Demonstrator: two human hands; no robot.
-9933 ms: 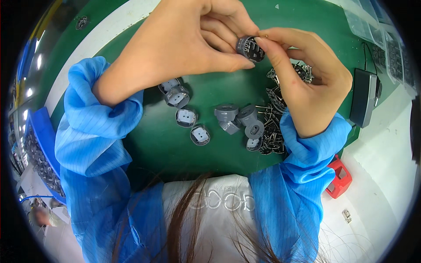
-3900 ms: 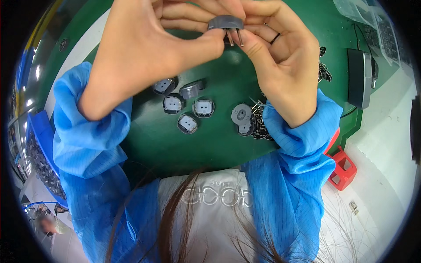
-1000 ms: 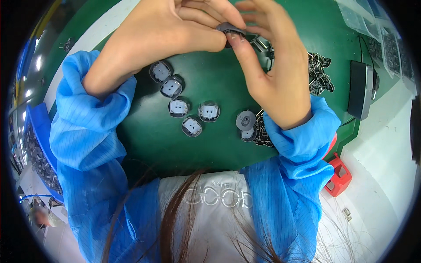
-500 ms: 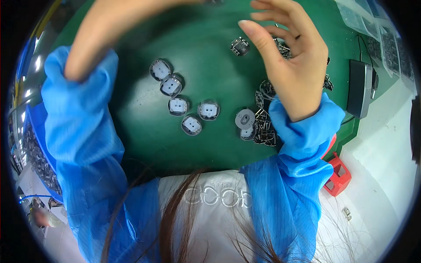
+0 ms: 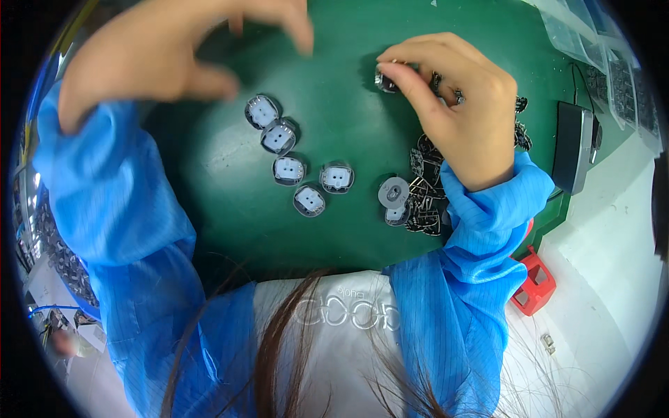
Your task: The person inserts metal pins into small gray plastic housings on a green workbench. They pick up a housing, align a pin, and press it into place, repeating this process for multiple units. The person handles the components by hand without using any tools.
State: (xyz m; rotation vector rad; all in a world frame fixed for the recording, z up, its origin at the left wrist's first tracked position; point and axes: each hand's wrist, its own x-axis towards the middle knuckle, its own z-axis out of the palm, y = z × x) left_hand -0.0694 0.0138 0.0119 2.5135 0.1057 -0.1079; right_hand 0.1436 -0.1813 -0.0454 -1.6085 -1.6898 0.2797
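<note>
Over the far right of the green table, my right hand [image 5: 467, 97] pinches a small dark circuit board [image 5: 385, 81] between thumb and fingertips. My left hand [image 5: 160, 63] hovers at the far left, smeared by motion. Its thumb and fingers are spread apart, with nothing visible between them. Nearest to it lies a round grey housing with a white insert [image 5: 263, 111], one of several scattered towards the middle. Close to my right sleeve, a grey disc [image 5: 394, 192] partly covers another such housing [image 5: 396, 214].
A pile of dark circuit boards [image 5: 424, 212] spreads beside and beneath my right forearm. A black box-shaped device [image 5: 571, 148] stands at the right table edge, near clear trays of parts [image 5: 620, 83]. A red stool [image 5: 535, 282] is below right; a blue bin [image 5: 70, 268] sits left.
My right hand has closed on the circuit board that lay on the table. My left hand has drawn back left from the far edge into fuller view.
</note>
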